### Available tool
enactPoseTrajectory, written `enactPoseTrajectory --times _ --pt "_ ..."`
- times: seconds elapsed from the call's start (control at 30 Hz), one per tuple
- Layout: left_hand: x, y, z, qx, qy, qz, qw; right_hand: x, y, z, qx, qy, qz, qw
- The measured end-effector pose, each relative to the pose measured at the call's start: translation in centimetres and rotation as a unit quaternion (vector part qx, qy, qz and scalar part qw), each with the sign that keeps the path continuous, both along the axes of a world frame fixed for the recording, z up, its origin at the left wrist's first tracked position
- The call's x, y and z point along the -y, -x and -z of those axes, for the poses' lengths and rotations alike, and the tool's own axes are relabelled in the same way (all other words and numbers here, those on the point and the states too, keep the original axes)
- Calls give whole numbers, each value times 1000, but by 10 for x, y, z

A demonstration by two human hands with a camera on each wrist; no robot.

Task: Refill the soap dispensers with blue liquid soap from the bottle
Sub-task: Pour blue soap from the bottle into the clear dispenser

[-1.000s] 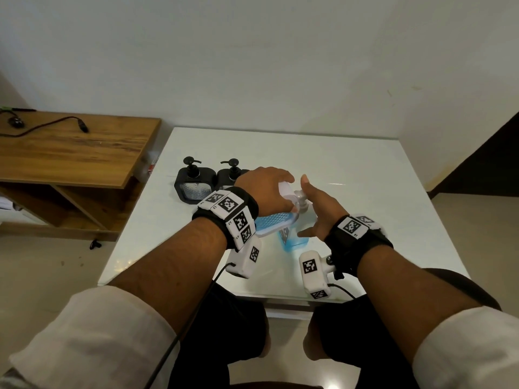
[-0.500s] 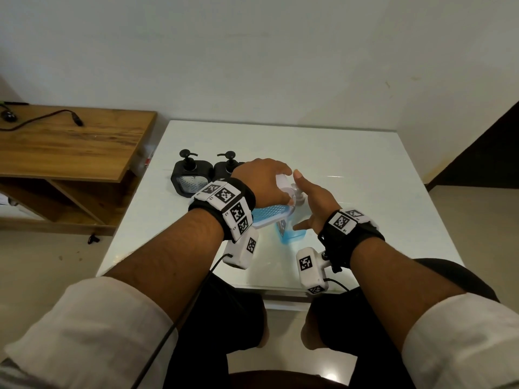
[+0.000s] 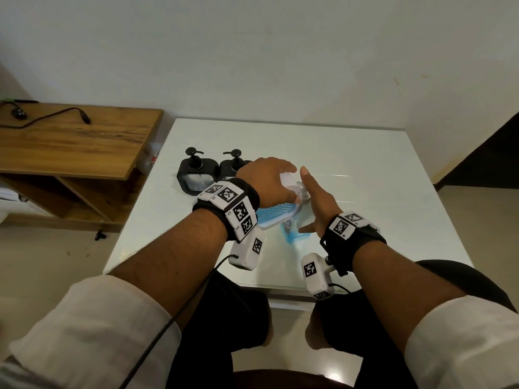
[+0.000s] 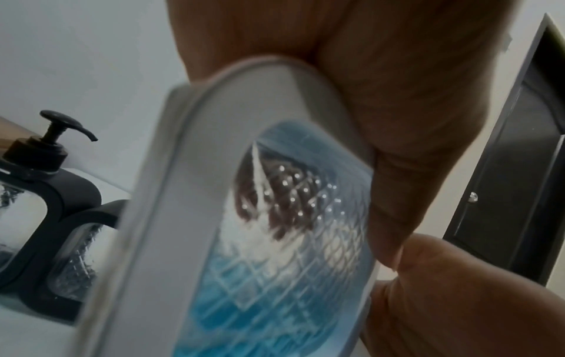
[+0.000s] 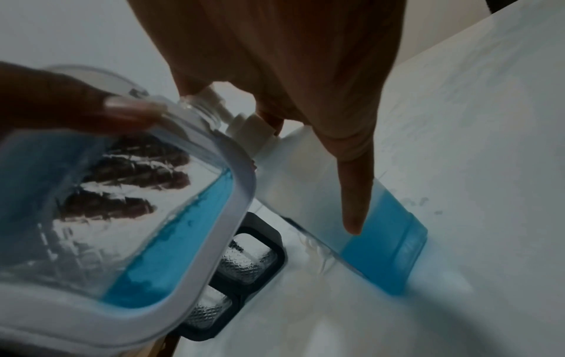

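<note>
My left hand [image 3: 269,181] grips a white-framed soap dispenser [image 3: 273,216] and holds it tilted above the table, its open neck against the white pump top [image 5: 244,130] of the soap bottle. Blue soap pools in the dispenser's low side [image 5: 171,253]. The clear soap bottle [image 3: 295,237] stands on the white table [image 3: 365,169] with blue soap only near its base [image 5: 382,244]. My right hand [image 3: 317,203] holds the bottle at its top, one finger [image 5: 354,193] stretched down along its side. Where the neck meets the pump is partly hidden by fingers.
Two black-framed pump dispensers [image 3: 198,175] [image 3: 234,167] stand side by side behind my left hand, with no blue showing in their windows [image 4: 21,212]. A wooden desk [image 3: 70,141] with a cable lies left of the table. A dark door [image 4: 519,169] is on the right.
Both hands keep almost the same hold on the dispenser and bottle; only the head view has shifted slightly.
</note>
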State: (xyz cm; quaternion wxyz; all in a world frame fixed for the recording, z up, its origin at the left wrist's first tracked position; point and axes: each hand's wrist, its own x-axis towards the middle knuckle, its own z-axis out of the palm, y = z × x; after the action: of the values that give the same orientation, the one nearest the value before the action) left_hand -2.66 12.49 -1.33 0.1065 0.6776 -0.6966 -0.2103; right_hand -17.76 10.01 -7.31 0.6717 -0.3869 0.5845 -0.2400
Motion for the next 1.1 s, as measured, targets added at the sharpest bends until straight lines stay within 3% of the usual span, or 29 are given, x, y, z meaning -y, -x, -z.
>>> enactPoseTrajectory --times 0.17,0.5,0.73,0.97,1.1 --pt "1 -1 3 -37 -9 -9 999 -3 -8 3 -29 24 27 999" --pt "2 0 1 -25 -5 -15 1000 2 -2 11 5 10 -1 1000" --pt "2 0 3 -12 -3 -4 1000 3 -3 9 -28 53 35 998" --pt "1 -1 1 -8 -5 -6 1000 2 1 14 33 37 -15 999" --pt "2 0 0 -6 -7 -1 1000 5 0 11 -18 68 25 997"
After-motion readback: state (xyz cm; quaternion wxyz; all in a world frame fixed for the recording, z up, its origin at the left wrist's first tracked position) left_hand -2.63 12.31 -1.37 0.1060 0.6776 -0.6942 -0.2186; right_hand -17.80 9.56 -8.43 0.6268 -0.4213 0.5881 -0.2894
